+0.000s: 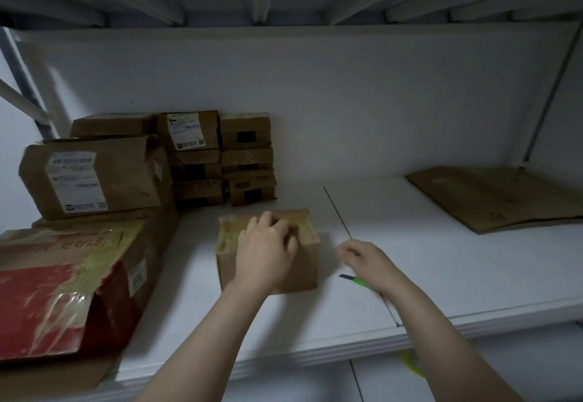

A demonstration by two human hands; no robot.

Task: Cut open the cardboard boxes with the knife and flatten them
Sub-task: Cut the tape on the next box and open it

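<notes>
Knife (pixel 356 280) half hidden under right hand (pixel 366 259), grip unclear; left hand (pixel 268 250) curled over box (pixel 304 270) top.

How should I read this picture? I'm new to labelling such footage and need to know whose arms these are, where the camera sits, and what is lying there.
There is no machine here: these are a person's two bare hands, filmed by a camera worn on their head that looks forward and down. They are working on a white shelf. The left hand rests on top of a small cardboard box with curled fingers; whether it grips is unclear. The right hand is just beside that box, over a green-handled knife; the blur hides whether it holds the knife. At the back left stand stacked taped boxes, with a red box in front. Flattened cardboard lies at the right.
</notes>
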